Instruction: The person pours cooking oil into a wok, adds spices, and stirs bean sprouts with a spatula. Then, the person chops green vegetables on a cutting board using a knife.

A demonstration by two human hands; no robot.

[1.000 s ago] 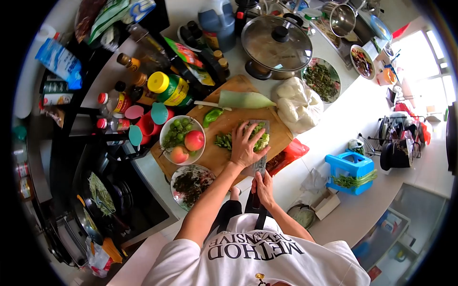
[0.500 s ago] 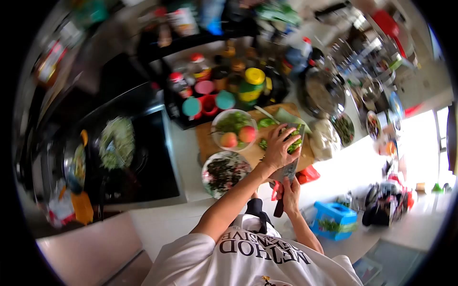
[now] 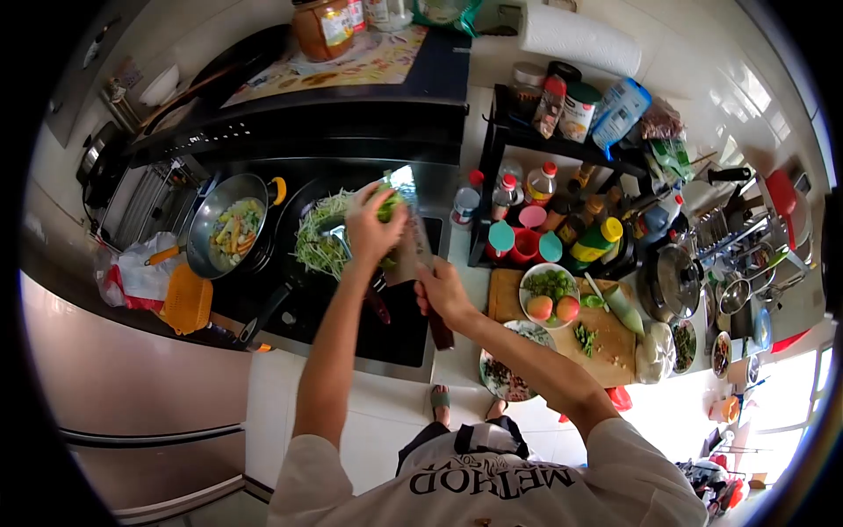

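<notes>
My right hand [image 3: 443,293] grips the dark handle of a cleaver [image 3: 409,250], its broad blade pointing away over the hob. Against the blade, my left hand [image 3: 375,225] cups chopped green vegetables [image 3: 387,207], fingers curled around them. Both hands are above the right edge of a dark frying pan [image 3: 303,198] on the stove. Pale green shreds of vegetable [image 3: 321,239] fill that pan, with a utensil partly visible among them. A small pile of chopped greens [image 3: 585,337] lies on the wooden cutting board [image 3: 606,369], to the right.
Another pan [image 3: 230,230] with mixed food stands left on the hob, near an orange basket [image 3: 187,305]. On the board are a bowl [image 3: 550,293] of greens and two peaches, plus a long green vegetable [image 3: 623,309]. A rack [image 3: 492,167] of bottles stands behind; a lidded pot [image 3: 674,281] is right.
Both hands have moved left from the cutting board to above the frying pan, carrying the cleaver and chopped greens. The view has turned left. Some chopped greens stay on the board.
</notes>
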